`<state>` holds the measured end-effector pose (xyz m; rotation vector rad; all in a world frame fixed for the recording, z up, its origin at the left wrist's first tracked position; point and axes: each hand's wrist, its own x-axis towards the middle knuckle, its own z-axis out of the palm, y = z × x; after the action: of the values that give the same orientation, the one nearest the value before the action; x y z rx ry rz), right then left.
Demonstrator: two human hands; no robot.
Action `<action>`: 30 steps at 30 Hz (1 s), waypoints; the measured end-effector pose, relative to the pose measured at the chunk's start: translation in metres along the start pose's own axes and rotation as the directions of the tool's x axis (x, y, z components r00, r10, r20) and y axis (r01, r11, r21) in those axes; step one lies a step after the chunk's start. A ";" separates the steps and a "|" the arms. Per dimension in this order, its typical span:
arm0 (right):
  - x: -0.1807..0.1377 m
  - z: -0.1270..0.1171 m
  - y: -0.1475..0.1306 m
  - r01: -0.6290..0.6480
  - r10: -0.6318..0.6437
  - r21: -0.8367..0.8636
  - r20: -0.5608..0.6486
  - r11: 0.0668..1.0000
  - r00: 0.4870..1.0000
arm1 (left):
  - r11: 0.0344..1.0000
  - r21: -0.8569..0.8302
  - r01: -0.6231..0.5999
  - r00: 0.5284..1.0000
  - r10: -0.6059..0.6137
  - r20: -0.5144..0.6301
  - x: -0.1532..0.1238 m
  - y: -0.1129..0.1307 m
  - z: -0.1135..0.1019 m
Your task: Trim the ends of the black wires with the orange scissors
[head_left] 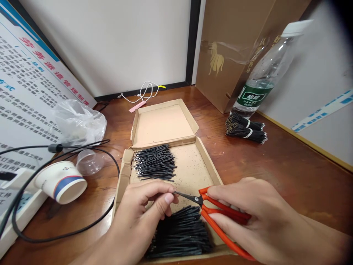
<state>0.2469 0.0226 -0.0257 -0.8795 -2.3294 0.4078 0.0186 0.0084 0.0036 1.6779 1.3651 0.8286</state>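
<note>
Over the cardboard box [190, 158], the left hand [139, 215] pinches a mostly hidden piece [174, 192], likely light, best held near its tip; the right hand [253, 213] clasps presumably stiff scissors [196, 199] by their handles.

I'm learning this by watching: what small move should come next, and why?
Probably a gentle squeeze of the scissors: the right hand grips their orange handles, which stand apart, and the blades point right at the left hand's pinch. Gently seems wise, since whatever is pinched there is too small to make out.
</note>
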 end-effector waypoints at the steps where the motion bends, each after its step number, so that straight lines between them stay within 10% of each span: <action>1: -0.001 0.000 0.001 0.000 0.000 -0.003 -0.001 1.000 1.000 | 1.000 0.004 -0.002 1.000 0.002 0.000 0.000 0.000 0.000; 30: -0.002 0.001 -0.001 0.008 -0.009 -0.016 -0.010 1.000 1.000 | 0.998 0.051 -0.033 0.998 0.030 0.054 -0.001 -0.001 -0.001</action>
<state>0.2470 0.0209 -0.0267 -0.8771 -2.3290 0.3808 0.0167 0.0079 0.0030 1.7531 1.3367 0.7671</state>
